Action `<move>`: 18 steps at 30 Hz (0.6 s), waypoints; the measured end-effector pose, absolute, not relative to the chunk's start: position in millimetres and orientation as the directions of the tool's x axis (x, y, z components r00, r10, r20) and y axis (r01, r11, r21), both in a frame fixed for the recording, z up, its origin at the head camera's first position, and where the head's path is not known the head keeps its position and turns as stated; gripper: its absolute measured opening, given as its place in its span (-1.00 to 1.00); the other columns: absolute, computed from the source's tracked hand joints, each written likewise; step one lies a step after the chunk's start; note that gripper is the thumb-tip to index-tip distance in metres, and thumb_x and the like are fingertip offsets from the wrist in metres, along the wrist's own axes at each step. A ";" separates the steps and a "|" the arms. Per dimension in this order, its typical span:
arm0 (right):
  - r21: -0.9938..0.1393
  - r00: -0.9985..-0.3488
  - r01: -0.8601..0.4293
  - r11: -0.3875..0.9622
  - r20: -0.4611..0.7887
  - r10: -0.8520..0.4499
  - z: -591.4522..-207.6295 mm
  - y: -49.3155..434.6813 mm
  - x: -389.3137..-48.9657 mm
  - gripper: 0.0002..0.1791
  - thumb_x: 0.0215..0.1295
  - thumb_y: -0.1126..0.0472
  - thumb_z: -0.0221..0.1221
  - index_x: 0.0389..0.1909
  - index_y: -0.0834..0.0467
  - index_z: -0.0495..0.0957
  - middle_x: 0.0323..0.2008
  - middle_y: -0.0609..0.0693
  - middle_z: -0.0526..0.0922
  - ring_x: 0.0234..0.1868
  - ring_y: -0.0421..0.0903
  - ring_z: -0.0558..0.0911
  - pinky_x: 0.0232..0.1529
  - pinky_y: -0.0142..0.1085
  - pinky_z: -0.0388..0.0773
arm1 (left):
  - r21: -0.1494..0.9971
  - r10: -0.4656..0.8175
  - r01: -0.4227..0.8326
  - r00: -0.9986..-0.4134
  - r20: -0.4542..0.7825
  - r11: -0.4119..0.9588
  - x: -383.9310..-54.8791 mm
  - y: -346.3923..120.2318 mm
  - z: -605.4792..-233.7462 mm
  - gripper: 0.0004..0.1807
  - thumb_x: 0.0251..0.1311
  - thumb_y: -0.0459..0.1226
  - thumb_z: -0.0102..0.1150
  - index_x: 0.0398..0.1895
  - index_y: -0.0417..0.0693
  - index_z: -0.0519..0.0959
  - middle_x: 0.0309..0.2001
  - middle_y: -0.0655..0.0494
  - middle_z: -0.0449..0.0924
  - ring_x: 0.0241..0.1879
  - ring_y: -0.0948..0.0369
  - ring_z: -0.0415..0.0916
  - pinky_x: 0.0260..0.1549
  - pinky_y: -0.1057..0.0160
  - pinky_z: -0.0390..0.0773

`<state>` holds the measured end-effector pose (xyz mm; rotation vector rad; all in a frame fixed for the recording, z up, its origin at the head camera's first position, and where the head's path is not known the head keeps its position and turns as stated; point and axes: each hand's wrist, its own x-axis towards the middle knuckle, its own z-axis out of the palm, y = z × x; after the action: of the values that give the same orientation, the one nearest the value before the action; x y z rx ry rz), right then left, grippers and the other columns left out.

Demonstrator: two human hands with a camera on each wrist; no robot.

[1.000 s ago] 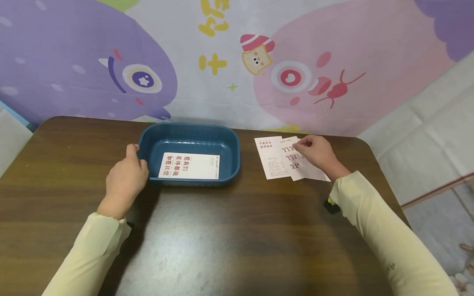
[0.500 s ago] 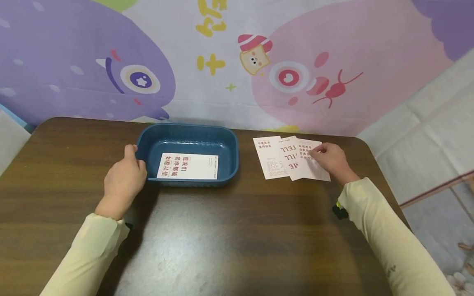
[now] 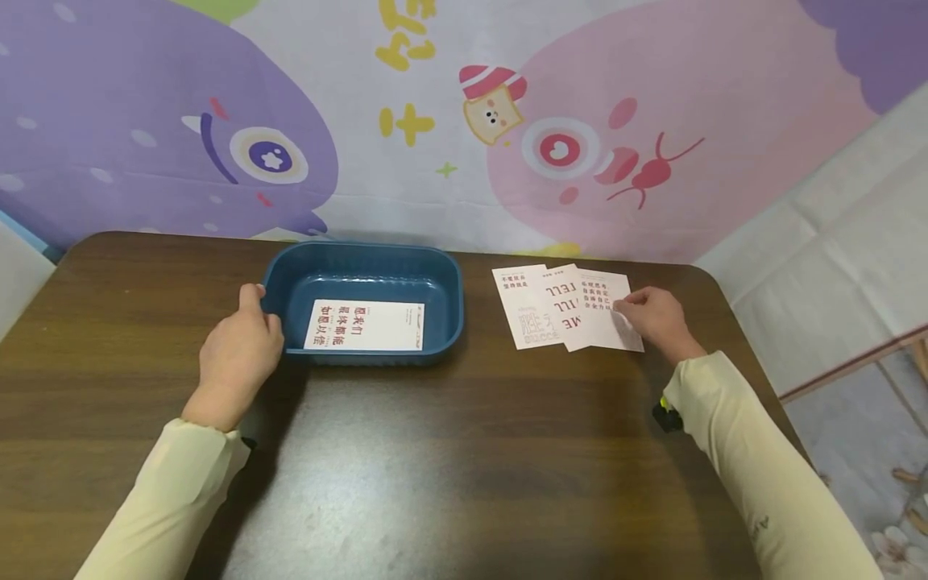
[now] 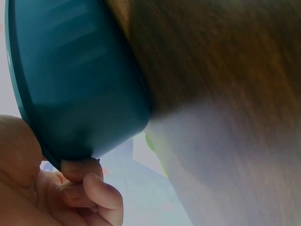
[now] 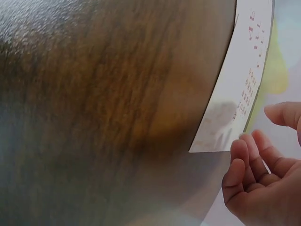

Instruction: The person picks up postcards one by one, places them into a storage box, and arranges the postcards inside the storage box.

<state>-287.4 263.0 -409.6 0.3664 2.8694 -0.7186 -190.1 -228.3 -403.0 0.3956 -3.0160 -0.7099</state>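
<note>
My left hand (image 3: 242, 354) grips the left end of a dark blue plastic basin (image 3: 366, 287), thumb and fingers at its rim in the left wrist view. Inside the basin lies a white card (image 3: 387, 326) with red characters. To its right, three printed cards overlap in a fan on the table: a left card (image 3: 522, 300), a middle card (image 3: 561, 310) and a right card (image 3: 598, 314). My right hand (image 3: 656, 320) is at the right card's outer edge. The right wrist view shows its thumb (image 5: 283, 113) apart from the loosely bent fingers (image 5: 251, 162).
The brown wooden table (image 3: 435, 451) has rounded back corners. Directly behind it hangs a cartoon-printed cloth (image 3: 406, 177). A pale panel (image 3: 841, 266) stands along the right side.
My right hand has moved right from over the card fan to the right card's outer edge, uncovering its print. My left hand keeps its grip on the basin.
</note>
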 end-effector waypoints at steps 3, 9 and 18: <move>-0.446 -0.950 0.300 0.843 -0.224 0.220 -411.3 264.6 -286.7 -0.48 0.29 0.00 0.01 -0.01 0.39 0.46 0.00 0.32 0.50 -0.06 0.14 0.45 -0.07 -0.07 0.40 | 0.442 -0.251 -0.240 -0.967 -0.036 0.864 -189.7 -228.2 -403.1 -0.51 0.29 -0.24 -0.37 0.24 -0.30 0.13 -0.51 -0.33 0.50 -0.58 -0.09 0.40 -0.68 0.08 0.28; -0.444 -0.918 0.386 0.809 -0.270 0.290 -415.7 265.7 -287.0 -0.41 0.28 -0.06 0.01 0.03 0.40 0.42 0.04 0.33 0.48 -0.02 0.16 0.46 -0.04 -0.04 0.44 | 0.440 -0.252 -0.242 -0.967 -0.035 0.865 -189.7 -228.7 -403.1 -0.51 0.29 -0.24 -0.37 0.24 -0.30 0.13 -0.50 -0.34 0.51 -0.59 -0.09 0.41 -0.69 0.09 0.28; -0.400 -0.901 0.424 0.812 -0.275 0.335 -416.4 265.7 -286.1 -0.36 0.18 -0.14 0.09 -0.07 0.41 0.53 -0.03 0.33 0.56 -0.13 0.09 0.51 -0.17 -0.14 0.47 | 0.445 -0.241 -0.228 -0.970 -0.026 0.866 -189.9 -228.4 -403.1 -0.51 0.29 -0.24 -0.36 0.23 -0.32 0.13 -0.52 -0.33 0.50 -0.61 -0.08 0.41 -0.69 0.08 0.28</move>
<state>-286.1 265.7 -416.4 0.5939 2.8058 -0.6858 -189.9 -228.4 -403.1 0.3778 -3.0055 -0.7106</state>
